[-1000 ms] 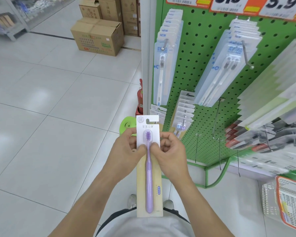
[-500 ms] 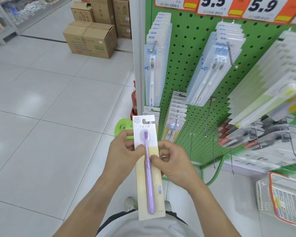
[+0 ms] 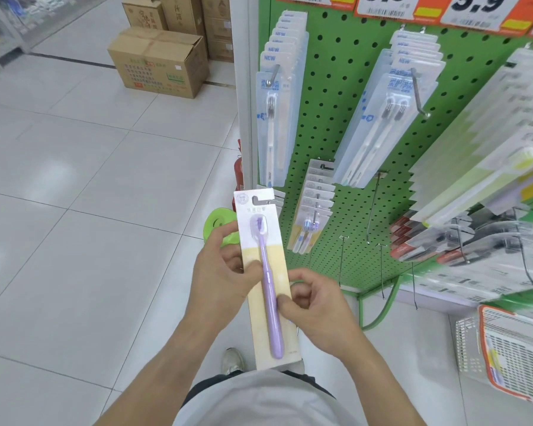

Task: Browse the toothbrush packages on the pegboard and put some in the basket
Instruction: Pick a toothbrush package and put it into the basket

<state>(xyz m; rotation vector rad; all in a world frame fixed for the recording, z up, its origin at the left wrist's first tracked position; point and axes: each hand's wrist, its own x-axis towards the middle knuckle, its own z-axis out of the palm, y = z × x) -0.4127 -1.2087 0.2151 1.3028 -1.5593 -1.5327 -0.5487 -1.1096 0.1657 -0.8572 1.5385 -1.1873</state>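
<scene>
Item: flat card-backed package holding one purple toothbrush (image 3: 266, 278), off the green perforated pegboard (image 3: 345, 124), upright before the person's chest. Left hand (image 3: 220, 272) and right hand (image 3: 316, 305) pinch its edges. White mesh basket (image 3: 505, 355) at lower right; deposit outstanding.

Retail shop: green pegboard (image 3: 345, 87) w/ hung toothbrush packages (image 3: 273, 118), price tags (image 3: 474, 10), stock cartons (image 3: 157, 61).

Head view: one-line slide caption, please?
Both hands, left hand and right hand, hold a purple toothbrush package beside the green pegboard.
</scene>
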